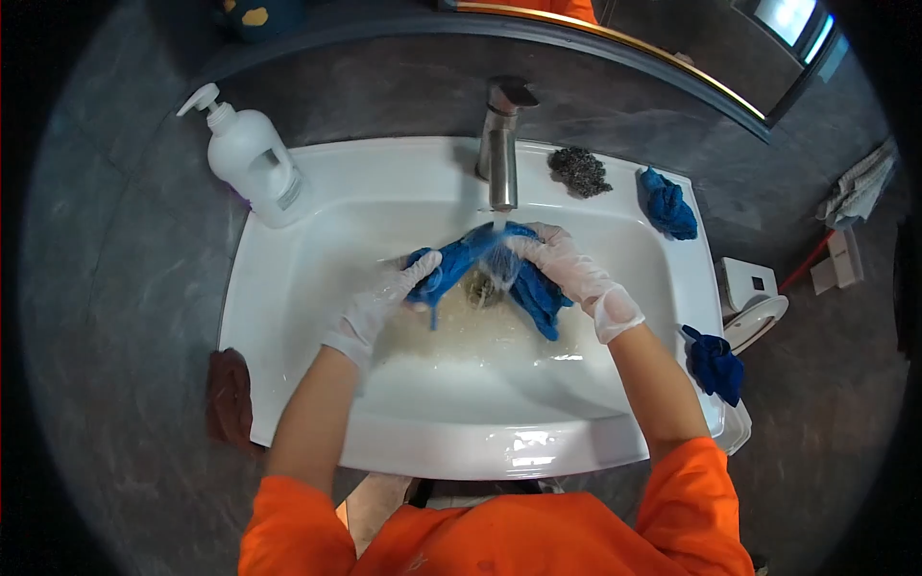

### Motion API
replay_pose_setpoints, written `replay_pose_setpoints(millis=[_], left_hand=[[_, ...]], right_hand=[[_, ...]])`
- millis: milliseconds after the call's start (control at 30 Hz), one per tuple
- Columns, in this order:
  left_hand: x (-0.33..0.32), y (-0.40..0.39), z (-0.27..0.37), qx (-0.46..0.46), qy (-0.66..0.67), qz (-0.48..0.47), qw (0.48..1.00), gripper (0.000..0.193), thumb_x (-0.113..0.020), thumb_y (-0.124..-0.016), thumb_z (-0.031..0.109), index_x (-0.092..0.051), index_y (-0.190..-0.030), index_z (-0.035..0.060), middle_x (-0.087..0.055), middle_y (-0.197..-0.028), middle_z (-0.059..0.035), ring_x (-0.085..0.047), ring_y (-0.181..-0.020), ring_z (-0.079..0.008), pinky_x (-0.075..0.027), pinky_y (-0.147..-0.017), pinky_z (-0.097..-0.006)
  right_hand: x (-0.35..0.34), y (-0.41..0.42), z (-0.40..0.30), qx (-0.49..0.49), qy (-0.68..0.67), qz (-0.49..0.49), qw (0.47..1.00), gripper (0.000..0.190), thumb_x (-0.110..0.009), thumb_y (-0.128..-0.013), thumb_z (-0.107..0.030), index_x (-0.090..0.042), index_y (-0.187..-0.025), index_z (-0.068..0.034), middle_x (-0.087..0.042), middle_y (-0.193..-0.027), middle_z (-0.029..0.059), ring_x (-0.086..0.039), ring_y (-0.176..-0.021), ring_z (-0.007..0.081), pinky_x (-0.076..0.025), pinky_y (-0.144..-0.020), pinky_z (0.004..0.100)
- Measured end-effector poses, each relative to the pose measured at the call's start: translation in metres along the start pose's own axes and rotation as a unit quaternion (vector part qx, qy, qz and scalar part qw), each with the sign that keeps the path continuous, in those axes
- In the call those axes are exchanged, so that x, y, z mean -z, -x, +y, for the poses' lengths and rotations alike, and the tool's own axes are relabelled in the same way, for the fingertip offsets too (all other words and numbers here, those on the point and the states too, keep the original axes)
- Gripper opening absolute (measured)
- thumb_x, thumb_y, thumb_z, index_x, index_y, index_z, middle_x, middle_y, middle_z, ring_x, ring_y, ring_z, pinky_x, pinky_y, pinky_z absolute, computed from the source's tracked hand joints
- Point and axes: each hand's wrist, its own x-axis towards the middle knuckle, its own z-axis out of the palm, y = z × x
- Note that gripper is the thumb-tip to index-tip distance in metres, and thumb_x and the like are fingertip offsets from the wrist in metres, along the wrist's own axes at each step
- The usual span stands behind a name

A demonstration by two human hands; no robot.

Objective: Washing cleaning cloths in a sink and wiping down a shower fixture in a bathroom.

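A wet blue cloth [461,261] is stretched between my gloved hands under the running faucet [503,155]. My left hand [392,288], in a thin white glove, grips its left end. Higher up and to the right, my right hand [558,263], gloved the same way, holds the cloth near the water stream, and a loose part hangs down below it. Water [500,252] falls onto the cloth between the hands. Beneath it the white washbasin [461,446] holds shallow cloudy water around a drain fitting [481,288], which is partly hidden.
A white pump bottle [252,158] stands at the back left corner. A metal scouring pad [580,171] and a crumpled blue cloth [668,204] lie along the back right rim. A darker blue cloth [714,365] drapes the right edge, a brown cloth [230,396] the left. A mirror [691,50] hangs above.
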Motion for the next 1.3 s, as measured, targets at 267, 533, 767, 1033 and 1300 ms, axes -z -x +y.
replay_pose_setpoints(millis=[267,533,767,1033,1300], left_hand=[[-0.099,-0.041,-0.013,0.123,0.514,-0.066,0.847,0.079,-0.041,-0.079,0.073,-0.046,-0.128,0.0114,-0.054,-0.122,-0.0105,-0.046,-0.117,-0.0251,-0.031,-0.102,-0.0438],[-0.1,-0.082,0.032,-0.012,0.559,0.029,0.829,0.053,-0.044,-0.089,0.051,-0.054,-0.117,0.0065,-0.06,-0.112,-0.0128,-0.058,-0.101,-0.0283,-0.046,-0.091,-0.0449],[-0.12,-0.064,0.049,-0.111,0.335,0.0,0.936,0.014,-0.061,-0.077,0.002,-0.057,-0.09,0.007,-0.059,-0.08,-0.0028,-0.058,-0.07,-0.0118,-0.048,-0.06,-0.0265],[-0.111,-0.065,0.05,-0.143,-0.057,0.231,0.961,0.014,-0.065,-0.082,0.016,-0.058,-0.091,0.0094,-0.056,-0.079,0.0028,-0.056,-0.072,-0.0099,-0.047,-0.062,-0.0241],[-0.142,-0.104,0.022,0.024,0.616,0.068,0.784,0.029,-0.051,-0.092,0.036,-0.053,-0.105,0.0096,-0.06,-0.104,-0.0082,-0.059,-0.098,-0.0208,-0.049,-0.086,-0.0367]], right_hand=[[-0.021,-0.008,0.009,0.057,-0.574,-0.019,0.817,0.041,-0.056,-0.086,-0.012,-0.046,-0.124,0.0,-0.058,-0.109,0.01,-0.058,-0.093,0.0202,-0.047,-0.088,0.0315],[0.032,0.042,0.037,-0.012,-0.145,0.008,0.989,0.056,-0.062,-0.078,-0.014,-0.042,-0.129,-0.001,-0.053,-0.119,0.0103,-0.056,-0.095,0.0187,-0.043,-0.087,0.028],[0.035,0.038,0.025,-0.252,-0.496,-0.099,0.825,0.054,-0.06,-0.084,-0.022,-0.04,-0.131,-0.001,-0.052,-0.119,0.013,-0.056,-0.095,0.022,-0.047,-0.085,0.0341],[-0.017,-0.071,0.079,-0.17,-0.476,0.149,0.85,0.025,-0.058,-0.085,-0.024,-0.059,-0.095,-0.002,-0.06,-0.081,0.0093,-0.057,-0.064,0.0192,-0.049,-0.062,0.0302],[0.009,-0.026,0.006,0.058,-0.372,0.24,0.895,0.023,-0.061,-0.087,-0.024,-0.061,-0.098,-0.003,-0.059,-0.081,0.0024,-0.054,-0.067,0.0116,-0.046,-0.063,0.0255]])
